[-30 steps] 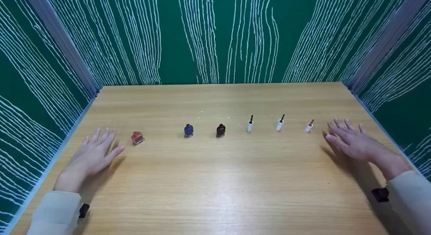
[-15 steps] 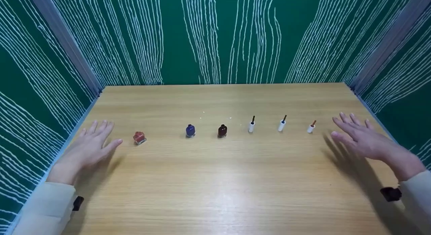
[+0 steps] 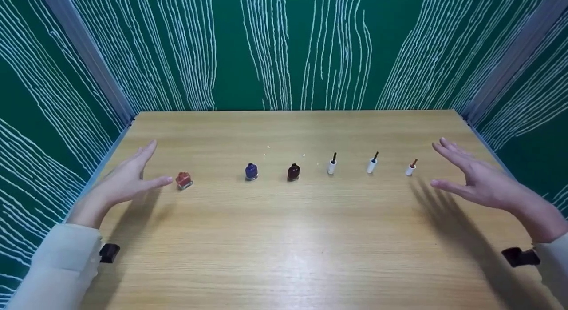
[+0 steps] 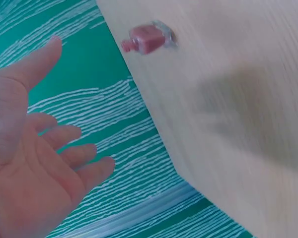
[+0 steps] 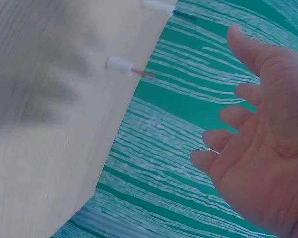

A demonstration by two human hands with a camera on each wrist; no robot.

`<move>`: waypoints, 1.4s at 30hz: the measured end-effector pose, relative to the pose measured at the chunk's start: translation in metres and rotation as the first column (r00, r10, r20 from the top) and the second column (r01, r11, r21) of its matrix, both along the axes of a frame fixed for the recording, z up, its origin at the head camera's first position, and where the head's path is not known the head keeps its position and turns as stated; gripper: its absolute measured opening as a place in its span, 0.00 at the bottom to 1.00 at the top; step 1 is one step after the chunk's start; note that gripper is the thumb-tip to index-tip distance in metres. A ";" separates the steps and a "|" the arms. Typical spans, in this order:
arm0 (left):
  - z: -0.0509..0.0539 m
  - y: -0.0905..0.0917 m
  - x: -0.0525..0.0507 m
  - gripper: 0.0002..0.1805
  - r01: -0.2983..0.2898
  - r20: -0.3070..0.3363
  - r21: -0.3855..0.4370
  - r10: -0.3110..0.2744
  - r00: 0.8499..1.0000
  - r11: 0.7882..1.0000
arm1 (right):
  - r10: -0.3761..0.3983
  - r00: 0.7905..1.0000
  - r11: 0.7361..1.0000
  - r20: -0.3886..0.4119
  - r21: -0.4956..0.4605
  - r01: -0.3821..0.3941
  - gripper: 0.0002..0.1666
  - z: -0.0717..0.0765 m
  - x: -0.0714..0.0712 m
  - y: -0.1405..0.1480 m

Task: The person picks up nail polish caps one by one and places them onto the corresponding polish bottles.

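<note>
My left hand (image 3: 126,179) hovers above the table's left side, fingers extended and thumb apart, holding nothing. Just right of its thumb stands an uncapped red nail polish bottle (image 3: 183,180), also visible in the left wrist view. A purple nail polish bottle (image 3: 251,171) and a dark red one (image 3: 293,172) stand mid-table without caps. To their right, three white caps stand with brushes pointing up: a left cap (image 3: 332,166), a middle cap (image 3: 372,164) and a right cap (image 3: 410,169) with a reddish brush. Beyond that last cap, my right hand (image 3: 481,181) hovers with fingers extended, holding nothing.
The wooden table (image 3: 284,239) meets green walls (image 3: 293,48) with white wavy lines at its back and sides. Small white specks (image 3: 304,155) lie behind the bottles. Black wrist devices (image 3: 109,253) sit under both sleeves.
Both hands have risen off the table and turned from palm down to palms facing inward. The bottles and caps stay where they stood; the head view shifted slightly.
</note>
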State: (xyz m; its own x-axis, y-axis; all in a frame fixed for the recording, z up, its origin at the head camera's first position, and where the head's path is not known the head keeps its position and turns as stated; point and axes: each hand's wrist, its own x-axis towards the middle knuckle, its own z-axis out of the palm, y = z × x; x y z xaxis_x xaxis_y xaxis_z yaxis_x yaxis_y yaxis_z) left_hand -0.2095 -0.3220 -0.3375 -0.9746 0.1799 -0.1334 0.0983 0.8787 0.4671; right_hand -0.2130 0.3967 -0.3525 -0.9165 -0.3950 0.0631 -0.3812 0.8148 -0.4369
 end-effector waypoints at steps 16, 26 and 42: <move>-0.039 0.006 -0.017 0.63 -0.146 0.103 0.150 0.132 0.986 0.978 | 0.075 0.997 0.979 0.006 -0.192 -0.072 0.52 -0.014 0.006 -0.048; -0.055 0.008 -0.022 0.53 -0.180 0.171 0.188 0.149 0.974 0.965 | 0.073 0.991 0.968 0.108 -0.246 -0.045 0.47 -0.032 0.006 -0.064; -0.064 0.011 -0.027 0.49 -0.170 0.177 0.202 0.135 0.975 0.964 | 0.152 0.974 0.929 0.167 -0.361 -0.083 0.42 -0.052 0.003 -0.078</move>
State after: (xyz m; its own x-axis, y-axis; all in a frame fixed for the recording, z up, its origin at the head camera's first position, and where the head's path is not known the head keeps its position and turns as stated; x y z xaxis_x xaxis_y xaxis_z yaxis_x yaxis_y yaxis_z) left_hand -0.2365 -0.3110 -0.4011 -0.9618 0.0724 -0.2641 -0.1204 0.7545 0.6451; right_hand -0.2105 0.3182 -0.4041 -0.8733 -0.4849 0.0471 -0.3469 0.5512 -0.7588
